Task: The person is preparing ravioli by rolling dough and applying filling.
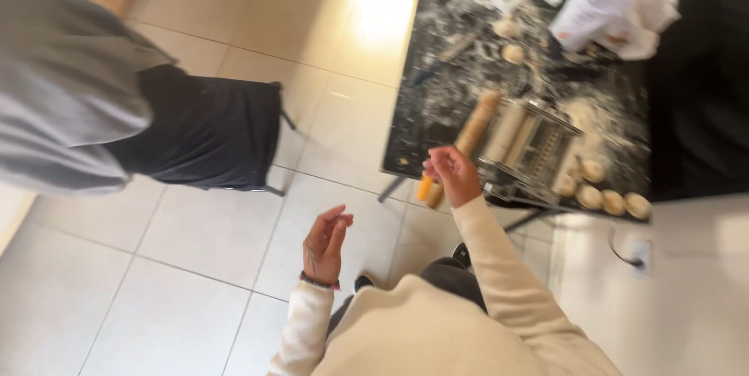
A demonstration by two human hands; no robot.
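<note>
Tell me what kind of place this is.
Most likely a home kitchen during dough work: a flour-dusted dark countertop holds a metal pasta machine, a wooden rolling pin and small dough rounds, above a pale tiled floor.

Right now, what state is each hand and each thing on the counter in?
Left hand: open, empty, raised.
Right hand: loosely curled, holding nothing, beside the rolling pin.
Rolling pin: lying on the counter edge.
Pasta machine: standing on the counter.
Counter: dusted with flour.
Dough rounds: laid in a row.
</note>
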